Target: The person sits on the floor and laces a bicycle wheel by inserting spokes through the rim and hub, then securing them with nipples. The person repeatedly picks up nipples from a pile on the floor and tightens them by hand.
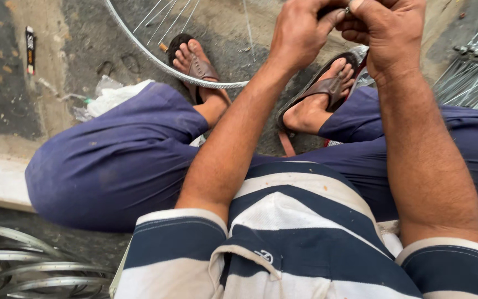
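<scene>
From the head camera, the left hand (pixel 300 30) and right hand (pixel 385 30) meet at the top edge, fingers pinched together around a small metal part (pixel 348 9), too small to identify. Below them a spoked wheel rim (pixel 178 69) lies on the ground by the sandalled feet. Working this well likely means keeping both wrists steady and the part close over the rim, so nothing drops among the spokes. A narrow dark packet with a red and white label (pixel 30 50) lies on the floor at far left; a crumpled pale plastic bag (pixel 112 97) sits beside the knee. More rims (pixel 23 268) stack at lower left.
</scene>
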